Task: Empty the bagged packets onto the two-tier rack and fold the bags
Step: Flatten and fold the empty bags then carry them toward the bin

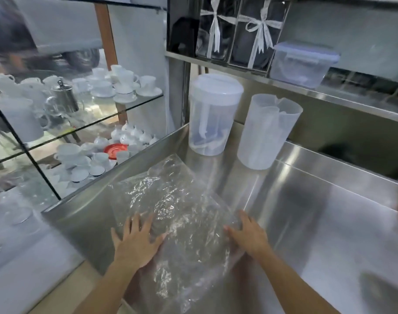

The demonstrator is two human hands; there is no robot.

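A clear, crinkled plastic bag (177,211) lies spread flat on the lower steel shelf of the rack (318,211). My left hand (136,241) presses on its left edge with the fingers spread. My right hand (250,236) rests flat on its right edge, palm down. Neither hand grips the bag. No packets show inside the bag. The upper steel shelf (284,83) runs across the back.
Two translucent plastic jugs stand behind the bag: a lidded one (212,114) and an open one (268,132). On the upper shelf sit ribboned black gift boxes (238,30) and a clear lidded container (302,64). A glass cabinet of white cups (80,105) stands on the left.
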